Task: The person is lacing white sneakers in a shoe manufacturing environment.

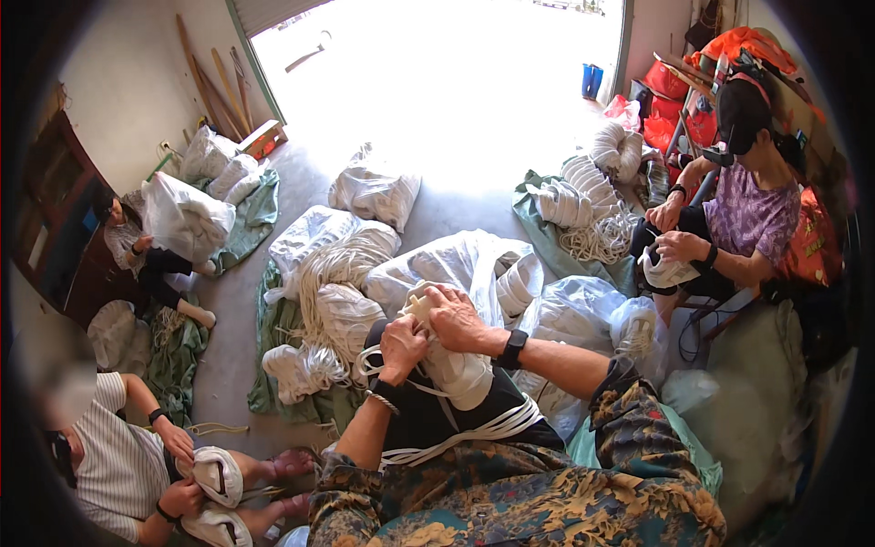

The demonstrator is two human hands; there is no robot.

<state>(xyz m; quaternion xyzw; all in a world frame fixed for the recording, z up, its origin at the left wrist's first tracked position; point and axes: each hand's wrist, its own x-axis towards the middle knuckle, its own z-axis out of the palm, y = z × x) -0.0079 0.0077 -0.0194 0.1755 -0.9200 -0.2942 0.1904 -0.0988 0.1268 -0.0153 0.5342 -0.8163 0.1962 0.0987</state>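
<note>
We hold a white bundle [451, 365] of cord on our lap, above the knees. Our left hand [402, 347] grips its near side, fingers closed; our right hand [456, 318] clamps its top. White cords [474, 433] trail across our dark trousers [428, 415].

White cord bundle [453, 365] under the right hand [458, 319]; black watch [513, 348] on its wrist. Sleeves [629, 456] below show gold-and-teal floral print. Green tarp [283, 337] left of the left hand [402, 346]; purple patterned shirt [752, 219] far right.
</note>
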